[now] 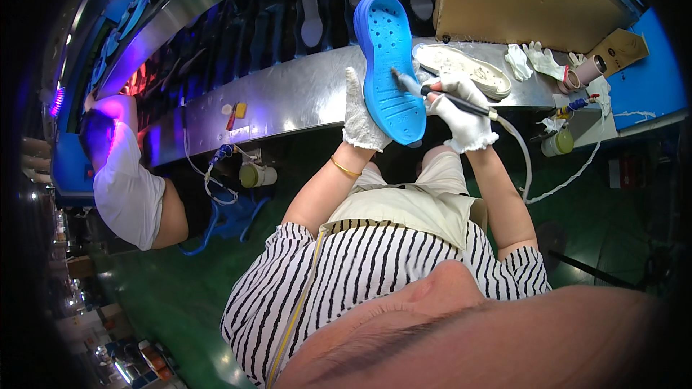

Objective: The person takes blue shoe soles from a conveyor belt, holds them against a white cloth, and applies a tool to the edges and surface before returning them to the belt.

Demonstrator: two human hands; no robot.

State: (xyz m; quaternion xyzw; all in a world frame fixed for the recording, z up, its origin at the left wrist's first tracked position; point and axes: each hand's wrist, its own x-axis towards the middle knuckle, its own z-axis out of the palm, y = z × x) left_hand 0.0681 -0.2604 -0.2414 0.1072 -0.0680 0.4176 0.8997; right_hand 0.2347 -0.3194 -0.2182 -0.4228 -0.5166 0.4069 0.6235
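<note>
In a white glove, my left hand (360, 109) grips the left side of a blue shoe sole (395, 94), which is tilted up above the bench edge with its inner face toward me. Several holes dot its upper part, and grooves cross its lower part. My right hand (463, 112), with a partly fingerless white glove, is closed around the dark handle of a glue brush (412, 85). The bristles touch the sole near its middle. From the handle's rear end a pale hose (520, 145) curves downward. Behind the brush, a white sole (472, 72) lies on the metal bench.
Shoe parts (311, 21) ride on a dark conveyor beyond the metal bench (288, 101). A cardboard box (526, 0) stands at the back right, near loose white gloves (540, 61) and a tape roll (590, 70). At the left, another person (130, 180) works. Jars (257, 175) hang below the bench.
</note>
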